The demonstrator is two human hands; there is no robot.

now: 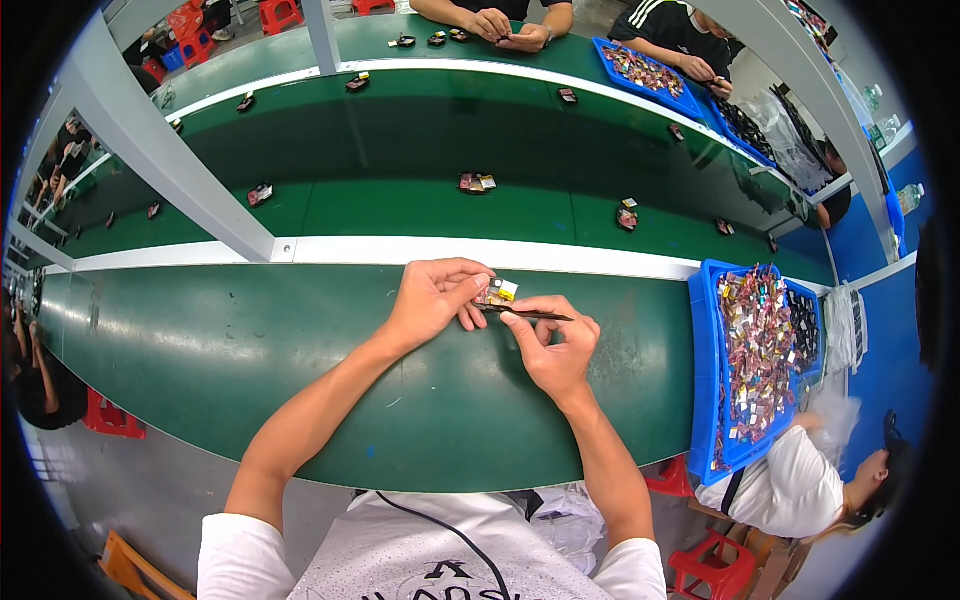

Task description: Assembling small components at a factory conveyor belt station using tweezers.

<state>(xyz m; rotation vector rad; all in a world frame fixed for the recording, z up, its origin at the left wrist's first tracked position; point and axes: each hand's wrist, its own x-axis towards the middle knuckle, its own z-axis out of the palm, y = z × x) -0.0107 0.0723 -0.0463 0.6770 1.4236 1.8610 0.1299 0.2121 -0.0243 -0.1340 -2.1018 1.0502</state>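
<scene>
Small part: a little dark piece with a yellow-and-white end, held just above the green surface, near its white far edge.
Left hand: left hand, its grip clamped on the small part with fingertips and thumb.
Right hand: right hand, its grip pinched together on thin dark tweezers, whose tip touches the part.
Near tray: blue tray to the right, heaped with small reddish and silvery pieces, darker ones at its far side.
Far trays: another blue tray across the belt, holding similar pieces.
Belt: scattered parts lie well apart.
Hard to tell: the part's detail is too small to read.
</scene>
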